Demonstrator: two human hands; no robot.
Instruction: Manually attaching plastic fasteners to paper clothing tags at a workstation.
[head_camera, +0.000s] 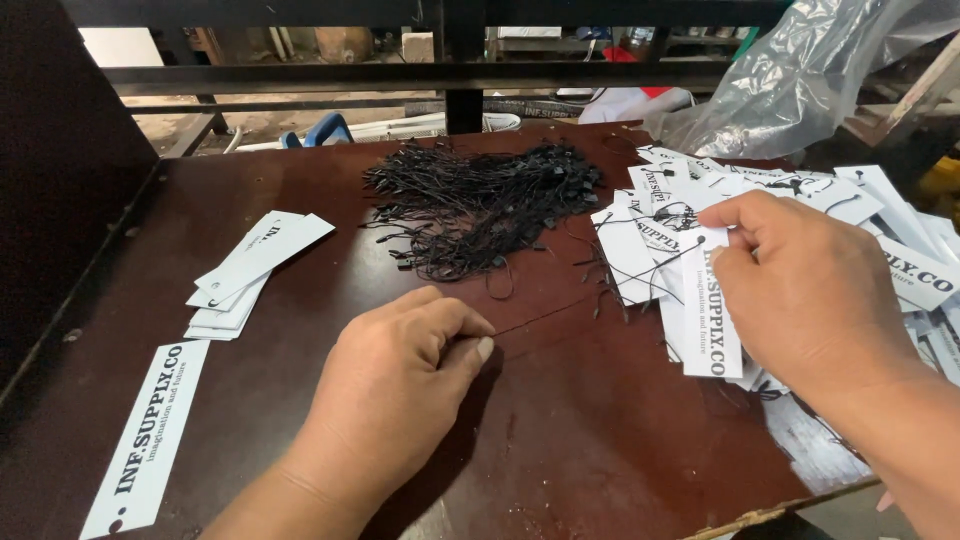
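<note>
My left hand rests on the dark red-brown table, thumb and forefinger pinched on the end of a thin black string that runs rightward. My right hand holds a long white paper tag with dark print, its top end pinched between thumb and fingers; a black string hangs at the tag's hole. A heap of black string fasteners lies beyond both hands. Under and behind my right hand spreads a pile of white tags with strings attached.
A small stack of white tags lies at the left, and a single long tag near the front left corner. A clear plastic bag sits at the back right. A dark rail runs behind the table.
</note>
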